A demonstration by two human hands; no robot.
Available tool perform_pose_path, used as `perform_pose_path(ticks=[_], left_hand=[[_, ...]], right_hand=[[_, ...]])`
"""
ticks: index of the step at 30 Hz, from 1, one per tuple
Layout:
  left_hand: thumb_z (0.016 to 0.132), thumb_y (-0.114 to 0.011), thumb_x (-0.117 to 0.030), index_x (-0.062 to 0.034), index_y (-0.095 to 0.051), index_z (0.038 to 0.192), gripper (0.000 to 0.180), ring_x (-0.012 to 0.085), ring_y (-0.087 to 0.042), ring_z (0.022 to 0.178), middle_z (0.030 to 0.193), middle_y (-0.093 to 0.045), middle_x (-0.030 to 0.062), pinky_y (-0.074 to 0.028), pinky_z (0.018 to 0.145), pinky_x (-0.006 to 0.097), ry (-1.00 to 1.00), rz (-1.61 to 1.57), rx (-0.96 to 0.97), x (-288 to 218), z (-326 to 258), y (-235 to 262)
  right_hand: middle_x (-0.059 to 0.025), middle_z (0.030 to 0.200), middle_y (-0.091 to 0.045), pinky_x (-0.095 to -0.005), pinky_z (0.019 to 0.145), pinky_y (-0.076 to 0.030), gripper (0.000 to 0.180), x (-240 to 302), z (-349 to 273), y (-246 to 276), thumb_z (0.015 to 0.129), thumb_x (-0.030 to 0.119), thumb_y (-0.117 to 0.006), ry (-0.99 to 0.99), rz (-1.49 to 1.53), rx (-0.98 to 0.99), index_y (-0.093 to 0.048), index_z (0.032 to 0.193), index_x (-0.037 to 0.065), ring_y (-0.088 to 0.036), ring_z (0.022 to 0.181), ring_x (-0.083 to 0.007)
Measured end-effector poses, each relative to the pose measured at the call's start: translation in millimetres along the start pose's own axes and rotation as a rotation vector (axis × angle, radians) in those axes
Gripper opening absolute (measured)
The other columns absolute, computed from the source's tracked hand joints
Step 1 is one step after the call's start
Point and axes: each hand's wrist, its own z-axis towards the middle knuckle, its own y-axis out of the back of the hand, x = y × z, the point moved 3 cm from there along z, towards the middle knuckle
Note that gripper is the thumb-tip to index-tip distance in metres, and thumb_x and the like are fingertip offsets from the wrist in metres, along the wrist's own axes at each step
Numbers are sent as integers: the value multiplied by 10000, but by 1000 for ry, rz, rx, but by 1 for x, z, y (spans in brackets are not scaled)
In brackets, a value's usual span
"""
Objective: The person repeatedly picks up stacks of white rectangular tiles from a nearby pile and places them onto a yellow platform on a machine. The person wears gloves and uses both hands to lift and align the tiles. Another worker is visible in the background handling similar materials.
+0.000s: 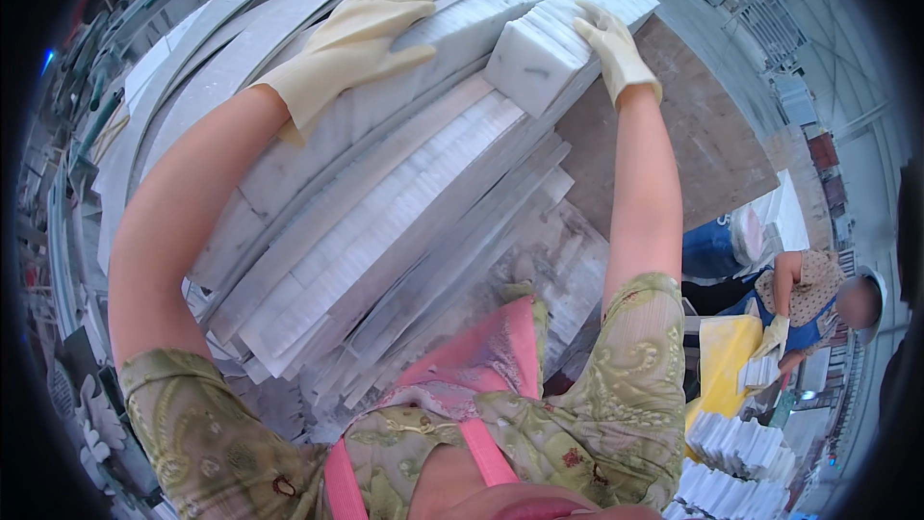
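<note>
My left hand (361, 43), in a cream rubber glove, lies with its fingers spread over long grey-white marble strips (385, 87). Nothing is gripped in it. A short stack of white marble tiles (532, 65) stands on edge at the right end of the pile. My right hand (616, 50), gloved alike, curls its fingers over the far right edge of that stack; the thumb's underside is hidden. Below the stack, more thin marble pieces (385, 231) are packed side by side in a long row.
Curved stone strips (207, 48) lie on the left. A brown board (674, 125) is at right. Further right, a co-worker (804, 294) handles light tiles near a yellow sheet (727, 351) and a blue barrel (709, 248). White tile stacks (741, 448) stand at lower right.
</note>
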Motion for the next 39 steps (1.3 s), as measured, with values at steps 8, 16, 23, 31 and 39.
perform_pose_path(ticks=[8, 16, 23, 31, 39], left_hand=[[925, -687, -377, -90, -575, 1390, 558, 368, -370, 1476, 1472, -559, 118, -311, 1217, 479, -8, -18, 1, 5, 1, -3], [920, -694, -361, -74, -593, 1365, 539, 387, -394, 1459, 1459, -567, 139, -335, 1196, 478, -5, -32, -17, 1, -1, 1], [918, -696, -359, -76, -592, 1367, 541, 381, -389, 1464, 1459, -570, 126, -332, 1194, 480, 13, -37, 14, 0, 2, 3], [926, -694, -371, -83, -587, 1380, 549, 384, -384, 1468, 1474, -558, 140, -332, 1197, 474, 1, -30, -11, 2, 2, -1], [928, -693, -364, -82, -582, 1387, 550, 378, -382, 1472, 1475, -557, 145, -324, 1202, 468, 1, -42, 4, 3, 1, 1]], right_hand=[[-73, 1688, -220, -414, 1249, -201, 935, -26, -58, -57, 992, 766, -303, 79, 1059, -364, -186, 1638, 100, -264, 1521, -261], [-89, 1620, -367, -374, 1203, -306, 851, -37, -59, -82, 1019, 725, -282, -50, 1022, -374, -273, 1614, 116, -378, 1459, -242], [-124, 1627, -354, -394, 1227, -248, 747, -58, -86, -131, 1060, 629, -269, -9, 792, -534, -327, 1578, 95, -322, 1500, -257], [-172, 1609, -385, -430, 1244, -200, 661, -94, -97, -98, 1094, 536, -260, -87, 470, -369, -446, 1517, 64, -299, 1521, -280], [-116, 1463, -577, -457, 1215, -257, 518, -43, -30, -9, 1099, 438, -332, 576, -707, -353, -611, 1388, 111, -415, 1448, -289]])
